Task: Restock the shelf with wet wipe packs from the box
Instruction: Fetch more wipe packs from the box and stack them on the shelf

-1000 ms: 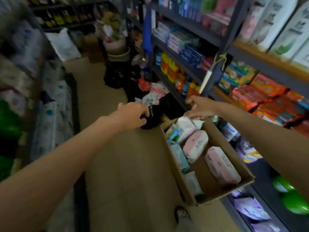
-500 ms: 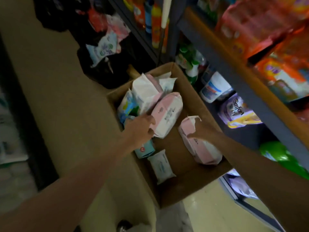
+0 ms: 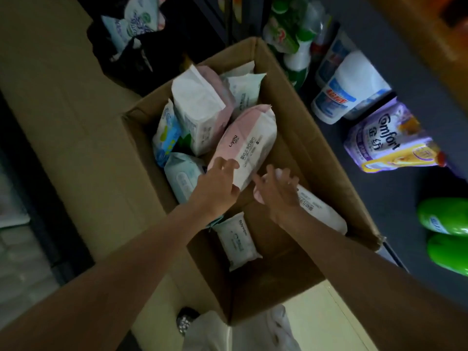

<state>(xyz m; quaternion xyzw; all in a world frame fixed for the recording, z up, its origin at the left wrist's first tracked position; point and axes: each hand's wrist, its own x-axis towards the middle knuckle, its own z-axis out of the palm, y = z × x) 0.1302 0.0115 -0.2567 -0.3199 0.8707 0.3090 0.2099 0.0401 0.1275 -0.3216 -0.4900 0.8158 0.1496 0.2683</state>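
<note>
Dim aisle, view looking steeply down. At far left I see a dark black bag on the tan floor, with a white-and-blue printed pack lying on it. The open brown cardboard box sits mid-frame on the floor and holds the wet wipe packs. At its left wall: a blue-and-yellow pack and a pale blue lidded pack. The left hand grips the near end of a pink-and-white wipe pack, fingers curled over its edge. Near the box's near wall lies a small white flat pack. The right hand rests, fingers spread, on a second pink-and-white pack along the right wall; I cannot tell whether it grips. Right of the box, on the dark low shelf: a white tub with blue label, a purple Comfort refill pouch, and green bottles.
</note>
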